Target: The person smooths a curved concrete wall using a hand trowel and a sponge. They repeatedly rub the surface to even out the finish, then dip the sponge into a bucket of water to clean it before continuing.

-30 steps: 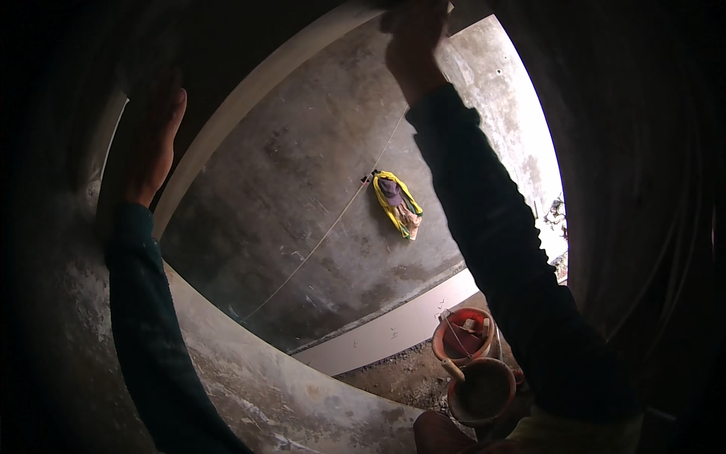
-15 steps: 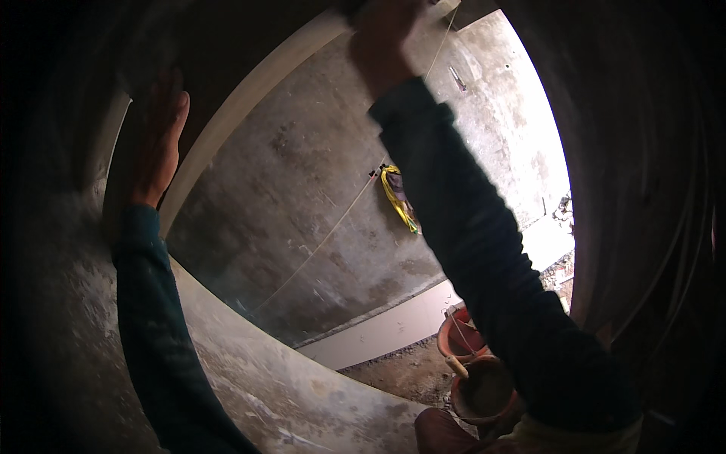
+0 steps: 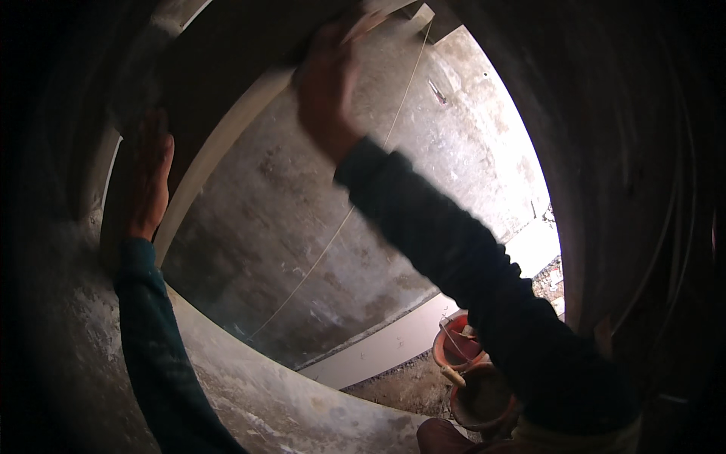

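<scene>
A large dark panel (image 3: 215, 83) with a pale edge (image 3: 234, 113) fills the upper left. My left hand (image 3: 151, 181) lies flat on its shadowed face beside that edge, fingers stretched upward. Higher up and to the right, my right hand (image 3: 329, 91) is raised at the panel's upper edge, its forearm crossing in front of the grey wall. Motion and shadow blur its fingers, so I cannot make out whether it holds anything. A thin string (image 3: 401, 106) runs slantwise across the wall (image 3: 265, 219), passing behind my right forearm.
Below stand two reddish buckets, one (image 3: 446, 349) behind the other (image 3: 461, 415), with a wooden handle (image 3: 453, 376) at the nearer one's rim. A pale strip (image 3: 378, 352) runs along the wall's foot above rough ground (image 3: 404, 386). A curved plastered surface (image 3: 287, 390) borders the lower left.
My right hand has moved left and down along the panel's upper edge. My left hand appears slightly lower in view. The yellow item on the wall is now hidden behind my right arm.
</scene>
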Demonstrator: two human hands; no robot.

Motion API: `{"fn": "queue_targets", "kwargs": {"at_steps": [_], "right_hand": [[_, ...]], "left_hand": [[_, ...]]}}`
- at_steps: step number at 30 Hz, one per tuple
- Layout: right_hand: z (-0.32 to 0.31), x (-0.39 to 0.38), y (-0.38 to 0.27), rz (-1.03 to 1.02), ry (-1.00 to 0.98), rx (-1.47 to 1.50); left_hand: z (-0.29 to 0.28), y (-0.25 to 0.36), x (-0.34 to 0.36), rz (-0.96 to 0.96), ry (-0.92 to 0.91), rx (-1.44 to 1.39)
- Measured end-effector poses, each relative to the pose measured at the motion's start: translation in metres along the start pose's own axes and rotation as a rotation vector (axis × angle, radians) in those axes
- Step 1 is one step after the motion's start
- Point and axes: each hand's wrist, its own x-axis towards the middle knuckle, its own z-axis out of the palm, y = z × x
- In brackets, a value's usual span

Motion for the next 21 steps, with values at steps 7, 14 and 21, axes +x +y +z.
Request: {"fn": "queue_targets", "kwargs": {"at_steps": [7,14,21], "right_hand": [[-0.027,0.045,0.001,0.168,-0.016,0.183],[-0.033,-0.011,0.029,0.048,-0.152,-0.031],[-0.134,0.056,0.016,0.180,-0.234,0.205]], "left_hand": [[-0.012,0.011,-0.005,-0.082,-0.025,0.026],[-0.008,-0.001,-0.004,0.035,0.010,-0.049],[-0.007,-0.010,-0.004,-0.036,-0.089,0.084]]}}
